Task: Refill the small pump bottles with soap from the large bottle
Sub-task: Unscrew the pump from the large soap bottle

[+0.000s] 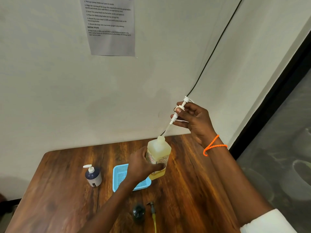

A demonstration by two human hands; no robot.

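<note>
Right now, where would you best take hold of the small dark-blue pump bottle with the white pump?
Grip the small dark-blue pump bottle around its round body, coming from the side. It stands upright, apart from the blue tray; the pump spout overhangs the top.

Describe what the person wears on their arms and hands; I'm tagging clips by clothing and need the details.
Both hands are bare, no gloves or rings visible. The right hand has a bright orange beaded cord looped around its wrist, and a white sleeve covers the upper part of that arm. The left hand and its forearm show no sleeve, watch or band in view.
</note>
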